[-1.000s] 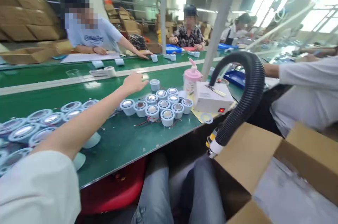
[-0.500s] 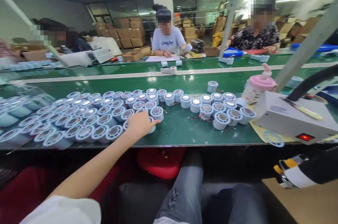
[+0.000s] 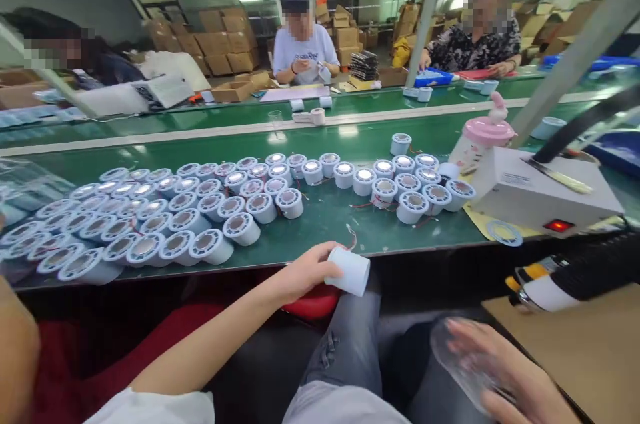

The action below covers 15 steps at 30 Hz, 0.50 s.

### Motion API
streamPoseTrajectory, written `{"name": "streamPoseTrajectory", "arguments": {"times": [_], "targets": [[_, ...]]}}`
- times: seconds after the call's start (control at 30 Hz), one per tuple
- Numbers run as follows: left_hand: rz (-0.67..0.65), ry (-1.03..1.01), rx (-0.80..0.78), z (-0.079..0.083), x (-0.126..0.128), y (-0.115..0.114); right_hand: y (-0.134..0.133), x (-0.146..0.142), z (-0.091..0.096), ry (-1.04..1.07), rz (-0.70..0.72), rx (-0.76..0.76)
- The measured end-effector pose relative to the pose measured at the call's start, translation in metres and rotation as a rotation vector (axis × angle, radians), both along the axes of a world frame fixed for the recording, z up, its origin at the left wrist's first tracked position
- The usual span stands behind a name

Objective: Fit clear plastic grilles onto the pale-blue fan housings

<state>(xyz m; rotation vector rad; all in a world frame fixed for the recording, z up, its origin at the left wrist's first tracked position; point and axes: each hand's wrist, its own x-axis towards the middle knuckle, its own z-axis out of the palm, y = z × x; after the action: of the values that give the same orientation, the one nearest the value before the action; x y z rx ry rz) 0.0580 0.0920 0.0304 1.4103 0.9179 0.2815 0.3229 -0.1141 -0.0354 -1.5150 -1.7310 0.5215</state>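
Observation:
My left hand [image 3: 309, 272] is closed around a pale blue cylindrical housing [image 3: 354, 273], tilted on its side above the table's front edge. A thin red wire sticks up from its back end. Low on the right, my right hand [image 3: 510, 361] grips a clear rounded plastic piece [image 3: 457, 367] over my leg. Motion blurs that hand and piece, so its exact kind is unclear. Many similar blue housings [image 3: 243, 229] stand upright in rows on the green table [image 3: 345, 227], left of my left hand. A smaller wired group [image 3: 413, 207] stands to the right.
A grey box with a lit red switch [image 3: 560, 225] stands at the right, near a pink-lidded cup [image 3: 483, 141]. A black-handled tool [image 3: 565, 287] juts in below it. Several co-workers sit across the green belt [image 3: 210, 124]. Someone's arm [image 3: 17, 344] shows at far left.
My left hand has lifted a housing from the front of the rows and brought it right and toward me. My right hand has come into view with the clear piece.

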Motion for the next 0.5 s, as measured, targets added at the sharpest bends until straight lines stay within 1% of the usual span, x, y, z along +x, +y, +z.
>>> {"name": "streamPoseTrajectory", "arguments": {"times": [0.07, 0.13, 0.17, 0.2, 0.23, 0.27, 0.33, 0.37, 0.43, 0.47, 0.5], "targets": [[-0.146, -0.057, -0.237, -0.015, 0.024, -0.008, 0.009, -0.015, 0.007, -0.123, 0.02, 0.076], [-0.282, -0.103, -0.474, -0.028, 0.046, -0.015, 0.022, -0.027, 0.015, -0.262, -0.054, 0.139], [-0.342, -0.112, -0.538, -0.032, 0.055, -0.018, 0.028, -0.031, 0.018, -0.323, -0.095, 0.136], [-0.395, -0.104, -0.543, -0.035, 0.062, -0.02, 0.032, -0.032, 0.021, -0.371, -0.131, 0.121], [-0.446, -0.083, -0.483, -0.035, 0.068, -0.022, 0.035, -0.032, 0.022, -0.405, -0.155, 0.087], [-0.503, -0.062, -0.38, -0.034, 0.073, -0.023, 0.037, -0.031, 0.023, -0.425, -0.169, 0.045], [-0.61, -0.044, -0.083, -0.028, 0.08, -0.024, 0.035, -0.026, 0.022, -0.444, -0.172, -0.042], [-0.638, -0.046, 0.086, -0.024, 0.081, -0.024, 0.032, -0.024, 0.022, -0.447, -0.169, -0.079], [-0.634, -0.068, 0.371, -0.02, 0.083, -0.026, 0.027, -0.021, 0.022, -0.402, -0.153, -0.143], [-0.61, -0.078, 0.457, -0.02, 0.083, -0.027, 0.025, -0.021, 0.023, -0.342, -0.145, -0.174], [-0.582, -0.086, 0.498, -0.022, 0.083, -0.029, 0.023, -0.021, 0.024, -0.256, -0.139, -0.206]]}}
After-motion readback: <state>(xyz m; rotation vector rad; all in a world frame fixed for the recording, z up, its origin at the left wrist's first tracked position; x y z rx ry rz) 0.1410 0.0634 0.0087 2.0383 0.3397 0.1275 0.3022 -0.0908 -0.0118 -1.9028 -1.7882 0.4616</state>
